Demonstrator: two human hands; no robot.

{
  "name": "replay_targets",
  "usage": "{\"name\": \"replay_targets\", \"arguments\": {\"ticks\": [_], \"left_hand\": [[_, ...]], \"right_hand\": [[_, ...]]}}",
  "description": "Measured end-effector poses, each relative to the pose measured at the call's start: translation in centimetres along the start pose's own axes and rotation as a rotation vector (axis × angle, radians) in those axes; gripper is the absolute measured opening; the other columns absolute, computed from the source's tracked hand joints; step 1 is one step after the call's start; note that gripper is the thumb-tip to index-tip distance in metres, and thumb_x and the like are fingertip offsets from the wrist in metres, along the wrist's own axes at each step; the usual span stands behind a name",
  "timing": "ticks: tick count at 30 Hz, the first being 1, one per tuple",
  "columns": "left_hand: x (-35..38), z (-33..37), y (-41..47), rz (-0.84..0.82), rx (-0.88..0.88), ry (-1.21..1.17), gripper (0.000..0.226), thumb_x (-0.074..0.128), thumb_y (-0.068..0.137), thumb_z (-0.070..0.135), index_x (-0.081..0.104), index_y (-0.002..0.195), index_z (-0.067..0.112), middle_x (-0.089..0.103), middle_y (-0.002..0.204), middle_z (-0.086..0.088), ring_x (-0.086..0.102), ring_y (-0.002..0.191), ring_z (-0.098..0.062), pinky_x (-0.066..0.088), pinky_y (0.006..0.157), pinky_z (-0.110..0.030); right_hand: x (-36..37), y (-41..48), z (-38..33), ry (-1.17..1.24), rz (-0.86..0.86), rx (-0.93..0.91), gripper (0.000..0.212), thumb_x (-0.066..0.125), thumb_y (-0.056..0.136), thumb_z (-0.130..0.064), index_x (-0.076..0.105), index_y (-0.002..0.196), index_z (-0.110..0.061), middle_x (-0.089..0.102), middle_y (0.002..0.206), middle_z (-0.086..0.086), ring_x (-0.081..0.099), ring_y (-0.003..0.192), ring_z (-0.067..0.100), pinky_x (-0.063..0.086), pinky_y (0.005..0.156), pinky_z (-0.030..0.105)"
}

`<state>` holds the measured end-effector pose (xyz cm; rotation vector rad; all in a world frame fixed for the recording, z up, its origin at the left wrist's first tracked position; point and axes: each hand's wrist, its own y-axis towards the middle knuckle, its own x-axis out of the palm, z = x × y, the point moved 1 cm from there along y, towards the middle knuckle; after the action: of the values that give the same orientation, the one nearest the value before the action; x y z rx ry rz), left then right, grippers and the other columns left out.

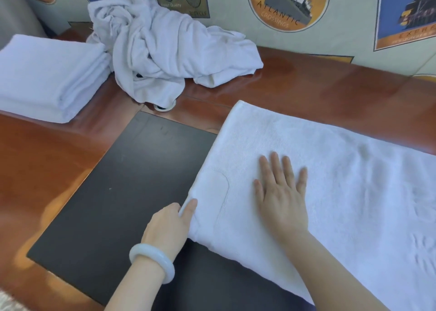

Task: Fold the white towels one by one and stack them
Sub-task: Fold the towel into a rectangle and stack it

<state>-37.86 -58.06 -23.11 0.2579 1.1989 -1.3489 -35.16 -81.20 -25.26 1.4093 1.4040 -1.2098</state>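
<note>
We take the black rectangular pad (132,181) set into the glossy reddish-brown wooden desk (306,84) as our reference.

Beyond its left far corner lies a neat stack of folded white towels (47,74). Beyond its far edge lies a crumpled heap of unfolded white towels (160,46), touching the stack.

At the pad's right edge the left hand (168,225), with a pale white bangle (153,261) on the wrist, pinches the near-left corner of the half-folded white terry towel (342,169). Its forefinger lies along the fold and the other fingers are curled. This towel overlaps the pad's right side and runs off to the right across the desk.

The right hand (283,197) lies flat on the towel right of the pad, fingers spread. It presses down and grasps nothing.

In our judgement the cloth is soft, limp and light, and thick enough to hold a crease. It is neither slippery nor fragile, but it is apt to sag and wrinkle if lifted at one point. We advise taking it by two corners of one short edge and smoothing it flat after each fold.
</note>
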Motion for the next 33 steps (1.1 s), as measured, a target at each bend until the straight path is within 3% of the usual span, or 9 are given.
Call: {"name": "replay_targets", "arguments": {"ticks": [5, 12, 15, 17, 19, 21, 22, 28, 33], "left_hand": [[0.5, -0.6, 0.5, 0.164, 0.171, 0.142, 0.051, 0.039, 0.094, 0.059, 0.033, 0.066, 0.016, 0.042, 0.052, 0.004, 0.035, 0.045, -0.017, 0.027, 0.045, -0.03], [0.4, -1.4, -0.3, 0.282, 0.27, 0.474, 0.046, 0.037, 0.098, 0.053, 0.029, 0.068, 0.019, 0.04, 0.05, 0.004, 0.032, 0.042, -0.016, 0.026, 0.044, -0.031], [1.0, 0.4, -1.8, 0.447, 0.414, 0.458, 0.029, 0.065, 0.091, 0.029, 0.046, 0.076, 0.013, 0.048, 0.066, -0.002, 0.043, 0.057, -0.022, 0.038, 0.051, -0.033], [3.3, 3.0, -3.5, 0.484, 0.625, 0.406, 0.023, 0.069, 0.086, 0.021, 0.06, 0.102, 0.007, 0.063, 0.1, -0.01, 0.06, 0.091, -0.032, 0.053, 0.074, -0.042], [6.4, 5.8, -4.6, 0.258, 0.764, 0.426, 0.048, 0.043, 0.098, 0.027, 0.044, 0.143, 0.01, 0.041, 0.151, -0.011, 0.036, 0.142, -0.028, 0.034, 0.114, -0.043], [8.5, 7.2, -4.6, 0.089, 0.729, 0.526, 0.061, 0.005, 0.099, 0.036, 0.0, 0.157, 0.022, -0.008, 0.165, 0.002, -0.013, 0.151, -0.013, 0.0, 0.124, -0.04], [8.9, 7.1, -4.1, 0.074, 0.706, 0.551, 0.061, -0.006, 0.096, 0.041, -0.014, 0.155, 0.027, -0.022, 0.162, 0.008, -0.024, 0.147, -0.009, -0.008, 0.122, -0.04], [7.1, 4.3, -1.3, 0.139, 0.621, 0.586, 0.06, -0.009, 0.096, 0.049, -0.017, 0.153, 0.034, -0.027, 0.158, 0.013, -0.027, 0.144, -0.005, -0.015, 0.12, -0.04], [8.3, 8.3, -3.6, 0.188, 0.563, 0.609, 0.062, 0.003, 0.099, 0.039, 0.0, 0.158, 0.02, -0.022, 0.158, 0.005, -0.012, 0.151, -0.019, -0.004, 0.122, -0.047]], "right_hand": [[0.4, -6.0, -0.9, 0.051, 0.139, -0.089, 0.057, 0.025, 0.103, -0.038, 0.033, 0.152, -0.012, 0.027, 0.161, 0.007, 0.017, 0.151, 0.023, 0.007, 0.121, 0.056], [1.6, -8.1, 0.1, -0.01, 0.046, -0.069, 0.058, 0.025, 0.102, -0.041, 0.026, 0.156, -0.02, 0.017, 0.164, 0.002, 0.015, 0.151, 0.021, 0.013, 0.12, 0.055], [2.0, -8.2, -0.2, 0.008, 0.055, -0.067, 0.058, 0.024, 0.102, -0.038, 0.027, 0.156, -0.018, 0.018, 0.164, 0.004, 0.015, 0.151, 0.023, 0.014, 0.119, 0.057], [2.3, -8.1, -0.2, 0.015, 0.077, -0.058, 0.057, 0.028, 0.102, -0.036, 0.027, 0.155, -0.016, 0.018, 0.163, 0.006, 0.014, 0.151, 0.024, 0.014, 0.119, 0.057], [2.3, -8.1, -0.3, 0.016, 0.068, -0.062, 0.059, 0.036, 0.102, -0.035, 0.024, 0.156, -0.015, 0.017, 0.164, 0.007, 0.011, 0.152, 0.025, 0.013, 0.119, 0.058], [2.1, -8.2, -0.2, 0.017, 0.045, -0.087, 0.062, 0.039, 0.102, -0.034, 0.019, 0.157, -0.013, 0.014, 0.164, 0.006, 0.007, 0.152, 0.025, 0.011, 0.12, 0.057], [2.0, -8.2, 0.0, 0.025, 0.038, -0.091, 0.059, 0.036, 0.103, -0.031, 0.019, 0.157, -0.013, 0.014, 0.164, 0.006, 0.007, 0.152, 0.024, 0.011, 0.12, 0.055], [-0.5, -13.7, 8.5, 0.012, 0.041, 0.142, 0.061, 0.024, 0.101, -0.042, 0.022, 0.156, -0.018, 0.015, 0.163, 0.001, 0.012, 0.152, 0.02, 0.011, 0.121, 0.05], [-2.3, -17.1, 11.9, 0.258, -0.012, 0.18, 0.056, 0.01, 0.103, -0.042, -0.011, 0.154, -0.031, -0.024, 0.159, -0.016, -0.023, 0.147, 0.004, -0.012, 0.122, 0.037]]}}
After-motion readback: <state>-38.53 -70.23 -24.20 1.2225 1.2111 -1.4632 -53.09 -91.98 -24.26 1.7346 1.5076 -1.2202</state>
